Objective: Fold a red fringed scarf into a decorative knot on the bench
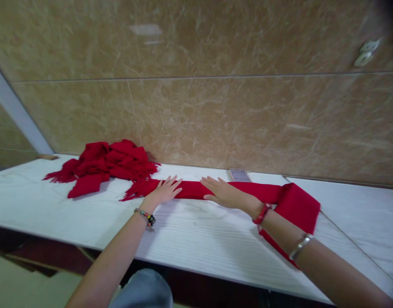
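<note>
A long red scarf point(192, 190) lies in a narrow strip along the white table. My left hand point(166, 191) rests flat on it near its fringed left end, fingers spread. Farther right, my right hand point(222, 192) lies flat on the same strip, its fingers stretched out toward the left. Beyond my right hand, the scarf bends at a wide fold and angles toward the table's front edge, partly hidden behind my right forearm. Nothing is gripped in either hand.
A crumpled heap of red fringed scarves point(113, 162) lies at the back left of the white table point(196, 239). Behind the strip, a small grey flat card-like item point(239, 176) sits near the tiled wall point(235, 119). A seam crosses the tabletop at the right.
</note>
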A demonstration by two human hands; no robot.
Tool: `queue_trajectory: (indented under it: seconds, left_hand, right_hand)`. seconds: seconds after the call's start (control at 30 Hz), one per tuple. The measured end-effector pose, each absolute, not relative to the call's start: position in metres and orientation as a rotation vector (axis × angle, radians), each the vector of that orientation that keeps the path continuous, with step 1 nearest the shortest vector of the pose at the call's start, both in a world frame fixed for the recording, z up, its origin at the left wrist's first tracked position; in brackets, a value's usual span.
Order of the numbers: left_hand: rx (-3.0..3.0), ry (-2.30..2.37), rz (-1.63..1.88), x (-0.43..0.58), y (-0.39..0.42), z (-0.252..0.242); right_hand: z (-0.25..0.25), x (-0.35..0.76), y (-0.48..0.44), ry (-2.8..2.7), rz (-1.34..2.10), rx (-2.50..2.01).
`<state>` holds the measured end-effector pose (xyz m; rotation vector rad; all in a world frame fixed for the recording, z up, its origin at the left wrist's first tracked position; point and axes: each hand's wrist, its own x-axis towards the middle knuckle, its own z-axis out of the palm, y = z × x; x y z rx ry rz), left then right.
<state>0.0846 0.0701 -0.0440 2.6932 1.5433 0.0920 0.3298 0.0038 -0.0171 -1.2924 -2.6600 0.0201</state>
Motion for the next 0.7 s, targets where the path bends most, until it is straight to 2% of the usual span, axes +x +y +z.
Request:
queue_trajectory:
  seconds: [0.23,0.37,0.5,0.7]
  left_hand:
    - [2.706,1.661,0.035,0.016,0.076,-0.058]
    - [2.618,1.836,0.043,-0.022,0.083,-0.059]
    - [2.607,1.975,0.100,-0.034,0.085,-0.055]
    - [2.866,1.618,0.227,-0.025,0.070,-0.039]
  right_hand:
    - [-0.068,0.310,0.038,-2.678,0.077,-1.353]
    - [-0.062,0.309,0.041,-2.702,0.142,-1.416]
    - [-0.049,0.273,0.048,-2.658,0.047,-1.368]
    - [-0.063,0.224,0.052,-2.689,0.036,-1.215]
